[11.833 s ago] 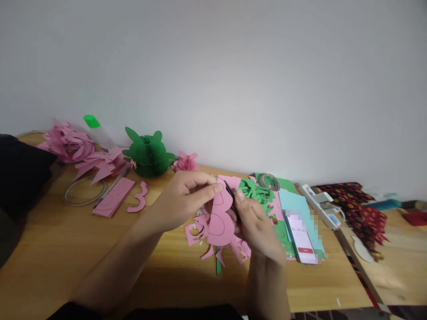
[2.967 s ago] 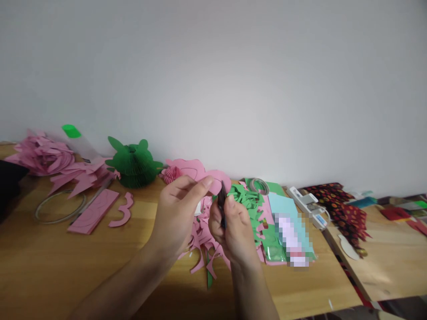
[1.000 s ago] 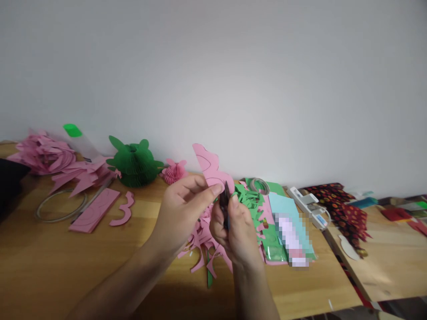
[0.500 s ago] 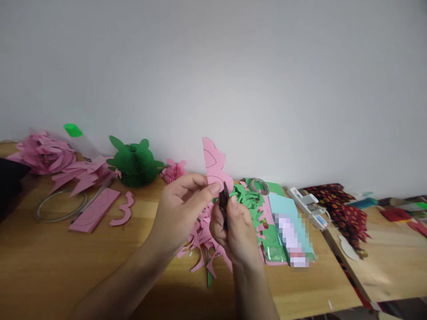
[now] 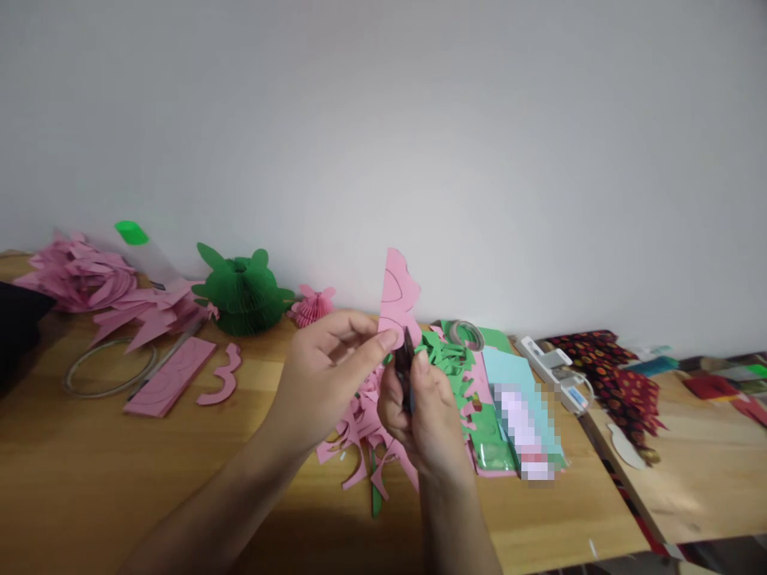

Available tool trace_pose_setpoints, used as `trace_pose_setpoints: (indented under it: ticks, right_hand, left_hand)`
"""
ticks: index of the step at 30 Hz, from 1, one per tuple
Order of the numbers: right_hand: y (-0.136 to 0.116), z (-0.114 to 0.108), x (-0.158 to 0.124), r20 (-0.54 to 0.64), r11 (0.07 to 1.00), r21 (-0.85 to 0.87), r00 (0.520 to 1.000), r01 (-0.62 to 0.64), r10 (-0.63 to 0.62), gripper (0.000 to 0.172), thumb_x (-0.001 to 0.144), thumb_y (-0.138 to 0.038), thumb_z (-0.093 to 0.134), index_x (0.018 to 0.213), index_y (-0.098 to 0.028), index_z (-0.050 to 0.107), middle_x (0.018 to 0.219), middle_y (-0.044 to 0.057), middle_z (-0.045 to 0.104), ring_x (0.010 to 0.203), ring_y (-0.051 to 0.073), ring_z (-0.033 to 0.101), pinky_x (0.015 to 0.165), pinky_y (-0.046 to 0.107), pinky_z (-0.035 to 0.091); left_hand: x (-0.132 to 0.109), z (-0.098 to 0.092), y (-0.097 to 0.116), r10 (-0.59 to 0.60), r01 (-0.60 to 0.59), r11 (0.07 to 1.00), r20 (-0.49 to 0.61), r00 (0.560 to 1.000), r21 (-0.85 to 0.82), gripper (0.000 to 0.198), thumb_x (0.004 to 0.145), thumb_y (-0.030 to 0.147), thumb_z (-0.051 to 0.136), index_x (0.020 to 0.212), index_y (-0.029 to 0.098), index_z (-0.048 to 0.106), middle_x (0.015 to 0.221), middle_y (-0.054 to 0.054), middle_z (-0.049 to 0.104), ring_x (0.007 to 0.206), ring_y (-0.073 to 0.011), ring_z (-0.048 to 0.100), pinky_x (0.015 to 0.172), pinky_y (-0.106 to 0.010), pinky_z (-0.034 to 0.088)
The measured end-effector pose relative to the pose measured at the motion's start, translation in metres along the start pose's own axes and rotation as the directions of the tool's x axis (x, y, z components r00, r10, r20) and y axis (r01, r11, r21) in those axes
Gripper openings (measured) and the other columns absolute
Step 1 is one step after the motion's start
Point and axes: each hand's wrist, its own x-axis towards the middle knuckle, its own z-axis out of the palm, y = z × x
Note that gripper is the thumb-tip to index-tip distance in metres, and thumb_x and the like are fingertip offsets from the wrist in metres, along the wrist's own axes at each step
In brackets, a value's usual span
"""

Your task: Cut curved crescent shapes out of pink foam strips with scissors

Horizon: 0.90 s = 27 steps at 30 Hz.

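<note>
Between thumb and fingers, my left hand (image 5: 332, 371) pinches the lower end of a pink paper piece (image 5: 400, 289). The paper stands upright, with a straight left edge, a scalloped right edge and drawn curved lines. My right hand (image 5: 423, 407) is closed round dark scissors (image 5: 406, 363), whose blades point up at the paper's lower right edge. Their handles are mostly hidden in my fingers. Below my hands lie pink paper scraps (image 5: 359, 439), with green paper scraps (image 5: 447, 359) just to the right.
Left on the table are a stack of marked pink paper (image 5: 171, 379), a wavy pink cutout (image 5: 224, 379), a wire ring (image 5: 69, 379) and a green honeycomb figure (image 5: 243, 299). At right lie a tape roll (image 5: 467, 335), light-blue paper (image 5: 509, 371) and a power strip (image 5: 554, 374).
The pink paper has swung slightly to the right at its top and now stands tilted that way. The scissors have shifted a little relative to its edge. Both hands keep their hold.
</note>
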Motion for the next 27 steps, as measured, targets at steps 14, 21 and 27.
trace_pose_setpoints:
  ticks: [14, 21, 27]
  right_hand:
    - [0.0000, -0.0011, 0.0006, 0.012, 1.000, -0.020, 1.000, 0.017, -0.016, 0.048, 0.089, -0.057, 0.049, 0.059, -0.020, 0.046, 0.042, -0.010, 0.025, 0.034, 0.004, 0.013, 0.032, 0.018, 0.011]
    - [-0.0010, -0.0009, 0.0009, 0.011, 0.999, -0.047, 1.000, 0.012, -0.011, 0.050, 0.087, -0.060, 0.051, 0.058, -0.019, 0.046, 0.041, -0.010, 0.025, 0.034, 0.004, 0.014, 0.032, 0.018, 0.012]
    - [-0.0005, -0.0008, 0.0004, 0.019, 0.999, -0.047, 1.000, 0.001, -0.001, 0.051, 0.088, -0.060, 0.049, 0.057, -0.019, 0.045, 0.042, -0.010, 0.027, 0.034, 0.004, 0.015, 0.032, 0.018, 0.013]
  left_hand:
    - [0.0004, 0.0012, 0.0007, -0.021, 0.021, 0.999, -0.009, 1.000, -0.034, 0.009, 0.074, 0.023, 0.072, 0.068, 0.018, 0.067, 0.069, 0.001, 0.070, 0.068, -0.0117, 0.064, 0.065, -0.021, 0.050]
    - [-0.0003, 0.0010, 0.0008, -0.025, 0.024, 0.997, -0.013, 1.000, -0.067, 0.009, 0.074, 0.026, 0.072, 0.069, 0.019, 0.070, 0.070, 0.000, 0.071, 0.068, -0.0122, 0.065, 0.065, -0.022, 0.051]
    - [0.0005, -0.0006, -0.0002, -0.007, 0.006, 0.999, -0.018, 1.000, -0.051, 0.007, 0.073, 0.023, 0.072, 0.069, 0.019, 0.069, 0.069, 0.000, 0.071, 0.066, -0.0126, 0.065, 0.063, -0.022, 0.052]
